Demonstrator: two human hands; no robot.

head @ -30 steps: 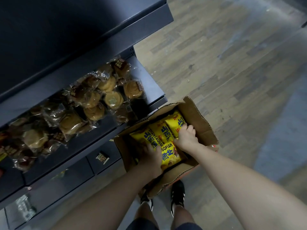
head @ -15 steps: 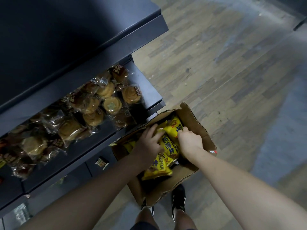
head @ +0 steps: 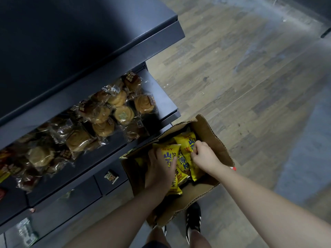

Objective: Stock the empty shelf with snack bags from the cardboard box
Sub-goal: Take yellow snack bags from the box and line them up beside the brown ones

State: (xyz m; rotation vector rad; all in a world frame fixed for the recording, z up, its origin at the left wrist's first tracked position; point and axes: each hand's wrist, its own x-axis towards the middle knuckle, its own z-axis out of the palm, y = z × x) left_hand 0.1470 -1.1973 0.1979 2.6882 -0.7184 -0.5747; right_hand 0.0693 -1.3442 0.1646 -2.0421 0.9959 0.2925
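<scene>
Head view, looking down: an open cardboard box (head: pixel 213 133) sits on a wood-plank floor (head: pixel 250 77), just beside a dark metal shelving unit (head: pixel 100 72). Inside the box lie several yellow snack bags (head: pixel 188 142) with blue lettering. Both bare hands reach into the box. The left hand (head: pixel 159 172) is curled around one yellow bag (head: pixel 169 154), thumb across its front and the other fingers behind it; the bag's upper end stands clear above the hand. The right hand (head: pixel 204 156) has its fingers bent and pinched together on the edge of another yellow bag lying deeper in the box, the fingertips touching its wrapper. On the middle shelf (head: pixel 161 97), left of the box, clear-wrapped round pastries (head: pixel 107 115) lie in a loose heap. The top shelf (head: pixel 71 33) is a bare dark surface. Below the box, a black shoe (head: pixel 193 219) with white stripes shows.
</scene>
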